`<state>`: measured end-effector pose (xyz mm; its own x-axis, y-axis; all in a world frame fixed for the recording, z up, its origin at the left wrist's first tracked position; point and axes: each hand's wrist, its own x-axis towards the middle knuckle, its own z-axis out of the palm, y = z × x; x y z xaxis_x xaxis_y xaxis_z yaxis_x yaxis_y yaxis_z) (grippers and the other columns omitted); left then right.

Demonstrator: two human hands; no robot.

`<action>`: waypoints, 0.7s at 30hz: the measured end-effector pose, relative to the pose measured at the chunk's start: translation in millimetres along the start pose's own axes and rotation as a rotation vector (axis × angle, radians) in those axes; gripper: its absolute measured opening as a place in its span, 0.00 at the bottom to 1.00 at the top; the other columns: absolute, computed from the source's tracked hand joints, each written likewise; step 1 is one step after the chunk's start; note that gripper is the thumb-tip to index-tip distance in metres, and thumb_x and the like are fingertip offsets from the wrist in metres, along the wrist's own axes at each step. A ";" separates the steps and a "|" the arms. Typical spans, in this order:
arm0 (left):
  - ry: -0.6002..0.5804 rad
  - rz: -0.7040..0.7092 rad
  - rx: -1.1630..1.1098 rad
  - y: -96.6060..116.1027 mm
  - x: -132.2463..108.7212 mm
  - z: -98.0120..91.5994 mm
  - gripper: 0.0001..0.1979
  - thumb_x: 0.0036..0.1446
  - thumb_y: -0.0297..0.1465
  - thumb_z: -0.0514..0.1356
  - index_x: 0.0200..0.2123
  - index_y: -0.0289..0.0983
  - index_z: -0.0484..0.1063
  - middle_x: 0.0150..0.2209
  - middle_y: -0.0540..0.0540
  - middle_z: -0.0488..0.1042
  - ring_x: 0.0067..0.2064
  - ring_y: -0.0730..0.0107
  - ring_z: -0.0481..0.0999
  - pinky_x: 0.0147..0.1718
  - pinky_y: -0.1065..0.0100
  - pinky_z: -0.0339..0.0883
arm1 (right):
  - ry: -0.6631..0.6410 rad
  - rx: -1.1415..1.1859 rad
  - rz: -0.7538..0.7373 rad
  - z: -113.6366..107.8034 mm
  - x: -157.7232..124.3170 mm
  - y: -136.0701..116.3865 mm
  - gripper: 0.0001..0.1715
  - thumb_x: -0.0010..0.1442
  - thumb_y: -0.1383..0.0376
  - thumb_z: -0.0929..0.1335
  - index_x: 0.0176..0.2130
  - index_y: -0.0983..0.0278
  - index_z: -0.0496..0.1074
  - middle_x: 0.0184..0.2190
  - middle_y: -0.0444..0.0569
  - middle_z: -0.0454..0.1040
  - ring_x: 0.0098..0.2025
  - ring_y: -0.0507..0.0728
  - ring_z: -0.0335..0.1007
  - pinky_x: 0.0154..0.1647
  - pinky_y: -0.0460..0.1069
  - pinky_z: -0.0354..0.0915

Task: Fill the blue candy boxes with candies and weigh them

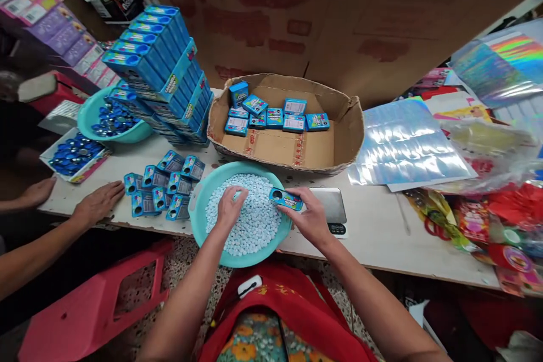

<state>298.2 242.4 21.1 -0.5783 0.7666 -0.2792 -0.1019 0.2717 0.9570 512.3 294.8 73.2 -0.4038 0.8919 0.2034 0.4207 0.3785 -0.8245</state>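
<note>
A teal basin [197, 226] full of small pale blue-white candies stands at the table's front edge. Over its candies is my left hand [231, 206], thumb and fingers curled together; whatever may be between them is too small to make out. My right hand [309, 214] grips a small blue box [286, 199] by its right end, above the basin's right rim. The box lies roughly level, with a dark round spot at its left end. Right of the basin, partly behind my right hand, is a digital scale [333, 206].
Behind the basin, a cardboard tray [271, 150] holds several blue boxes. Several more [159, 184] lie left, below a tall stack [169, 79]. Another person's hands [99, 202] rest at the left. Shiny sheets [407, 141] and plastic bags [475, 153] cover the right side. A pink stool [93, 300] stands below.
</note>
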 end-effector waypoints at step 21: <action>0.057 -0.502 -1.005 22.0 -9.2 11.4 0.16 0.62 0.35 0.51 0.30 0.32 0.72 0.34 0.40 0.74 0.38 0.64 0.75 0.45 0.62 0.66 | -0.337 -0.364 -0.115 69.1 37.0 -34.3 0.13 0.52 0.63 0.72 0.40 0.60 0.73 0.33 0.49 0.72 0.39 0.61 0.69 0.38 0.52 0.64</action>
<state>310.5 247.9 43.8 -0.3220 0.6677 -0.6712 -0.9248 -0.0700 0.3741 426.8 297.6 72.5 -0.6784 0.7329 0.0509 0.5897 0.5845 -0.5573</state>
